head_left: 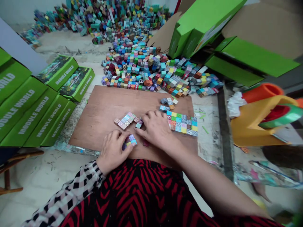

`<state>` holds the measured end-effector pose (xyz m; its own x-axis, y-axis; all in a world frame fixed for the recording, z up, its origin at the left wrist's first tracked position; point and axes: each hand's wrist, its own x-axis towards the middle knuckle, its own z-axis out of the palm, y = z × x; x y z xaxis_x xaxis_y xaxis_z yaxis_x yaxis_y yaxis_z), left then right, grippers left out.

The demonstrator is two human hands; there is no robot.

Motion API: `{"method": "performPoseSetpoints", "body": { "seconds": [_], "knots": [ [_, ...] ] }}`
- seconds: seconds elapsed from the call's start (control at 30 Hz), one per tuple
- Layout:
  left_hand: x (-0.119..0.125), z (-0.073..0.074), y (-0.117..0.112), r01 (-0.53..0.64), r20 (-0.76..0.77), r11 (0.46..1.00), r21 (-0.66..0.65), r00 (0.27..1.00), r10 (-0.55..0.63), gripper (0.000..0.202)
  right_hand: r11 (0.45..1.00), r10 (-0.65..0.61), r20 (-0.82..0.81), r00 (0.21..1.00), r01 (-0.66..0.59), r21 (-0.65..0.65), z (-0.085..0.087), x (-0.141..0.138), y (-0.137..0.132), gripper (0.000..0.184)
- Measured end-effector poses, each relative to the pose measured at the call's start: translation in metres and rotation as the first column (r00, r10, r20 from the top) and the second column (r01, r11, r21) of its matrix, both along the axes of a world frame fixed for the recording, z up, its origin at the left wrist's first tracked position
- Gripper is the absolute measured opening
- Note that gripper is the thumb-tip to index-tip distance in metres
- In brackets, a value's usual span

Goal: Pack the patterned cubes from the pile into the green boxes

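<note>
My left hand rests on the brown board, its thumb and fingers closed around a small block of patterned cubes. To its right, my right hand is bent low over the board. Its thumb and index finger close on a few dark and teal cubes; the palm hides what lies under it. Just beyond my hands sits a short strip of pale patterned cubes. A larger flat layer of coloured cubes lies right of my right hand, with several loose grey and brown cubes above it.
A big heap of coloured cubes spreads behind the board. Green "MODULE WORLD" boxes stack at the left. More green boxes lean against cardboard at the back right. A yellow container and an orange tube stand at the right.
</note>
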<state>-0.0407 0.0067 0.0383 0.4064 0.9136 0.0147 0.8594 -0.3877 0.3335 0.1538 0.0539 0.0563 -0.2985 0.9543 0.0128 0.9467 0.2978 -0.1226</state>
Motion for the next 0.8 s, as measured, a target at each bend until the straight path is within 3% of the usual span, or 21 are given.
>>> {"method": "performPoseSetpoints", "body": {
  "seconds": [0.17, 0.4, 0.57, 0.8],
  "knots": [
    [0.002, 0.008, 0.026, -0.022, -0.074, 0.99, 0.142, 0.997, 0.032, 0.031, 1.0, -0.024, -0.011, 1.0, 0.024, -0.017, -0.009, -0.006, 0.004, 0.039],
    [0.021, 0.001, 0.074, 0.083, -0.147, 0.992, 0.091, 0.987, -0.069, 0.038, 0.993, -0.057, -0.083, 0.995, 0.049, -0.104, -0.015, -0.008, 0.016, 0.037],
    [0.023, -0.004, 0.081, 0.099, -0.148, 0.994, 0.055, 0.985, -0.09, 0.038, 0.987, -0.087, -0.083, 0.993, 0.074, -0.142, -0.014, -0.01, 0.02, 0.036],
    [0.01, 0.002, 0.079, 0.16, -0.191, 0.986, 0.037, 0.97, -0.15, 0.039, 0.989, -0.094, -0.046, 0.995, 0.088, -0.121, -0.01, -0.012, 0.02, 0.034]
  ]
}}
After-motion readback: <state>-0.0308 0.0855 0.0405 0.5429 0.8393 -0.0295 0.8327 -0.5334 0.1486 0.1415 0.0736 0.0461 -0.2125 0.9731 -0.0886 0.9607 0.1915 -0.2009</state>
